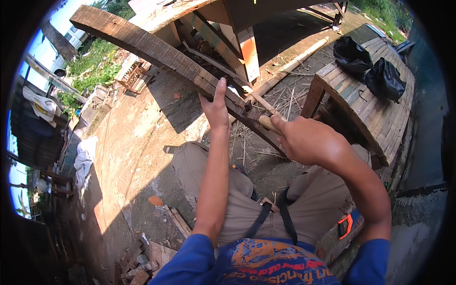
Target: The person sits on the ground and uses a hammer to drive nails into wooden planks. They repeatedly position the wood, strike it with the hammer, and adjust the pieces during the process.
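A long, weathered wooden beam [137, 45] runs slantwise from the upper left down toward my knees. My left hand [217, 110] is closed on its underside and near edge, thumb up along the side. My right hand [308, 140] is wrapped round a pale wooden handle [269, 124], just right of the beam. Dark metal [250, 112] shows between this handle and the beam; the tool's exact kind is unclear. A thin, light strip of wood or bamboo [263, 102] runs from beside the beam toward my right knuckles; whether my fingers also hold it is hidden.
A slatted bamboo bench [380, 104] with black plastic bags [352, 54] stands at right. Ahead are a wooden table [247, 52] and a bamboo pole [297, 64] on the ground. An orange-handled saw [349, 223] lies by my right thigh. Wood scraps [137, 270] lie at lower left.
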{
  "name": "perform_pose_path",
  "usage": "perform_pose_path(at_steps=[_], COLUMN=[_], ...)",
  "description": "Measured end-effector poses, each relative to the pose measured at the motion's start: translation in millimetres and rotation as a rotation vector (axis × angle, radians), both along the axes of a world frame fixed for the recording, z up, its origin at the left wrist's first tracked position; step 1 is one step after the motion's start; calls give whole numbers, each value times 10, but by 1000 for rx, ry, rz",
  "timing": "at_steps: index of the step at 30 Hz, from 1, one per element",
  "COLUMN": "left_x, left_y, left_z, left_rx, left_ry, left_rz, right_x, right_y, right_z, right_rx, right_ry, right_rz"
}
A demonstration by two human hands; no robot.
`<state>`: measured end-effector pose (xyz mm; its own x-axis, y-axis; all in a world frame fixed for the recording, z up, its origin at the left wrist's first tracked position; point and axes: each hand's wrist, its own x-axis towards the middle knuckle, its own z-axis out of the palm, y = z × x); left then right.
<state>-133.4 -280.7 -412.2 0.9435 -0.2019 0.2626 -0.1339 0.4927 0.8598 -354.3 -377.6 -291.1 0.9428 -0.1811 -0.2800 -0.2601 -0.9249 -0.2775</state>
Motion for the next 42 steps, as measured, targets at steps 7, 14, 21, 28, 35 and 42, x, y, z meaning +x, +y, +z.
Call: perform_pose_path(at_steps=[7,14,21,28,35,42], left_x=[-19,6,-319,-373,-716,-885], left_y=[42,-29,-86,-164,-213,-347], left_z=[119,117,302,205,252,327], left_rx=[-47,-53,-33,44,164,29], left_ry=[52,46,-2,-109,-229,-311], left_rz=[45,22,-9,-19,-95,-185], right_x=[149,200,272,385,430,86], right_y=[-297,-337,-441,-556,-484,-345], right_z=[-296,-141,323,647,1098,998], right_rx=[187,947,646,429,143,252], right_ry=[-85,153,412,631,947,912], right_rz=[120,-210,-148,-110,-81,-252])
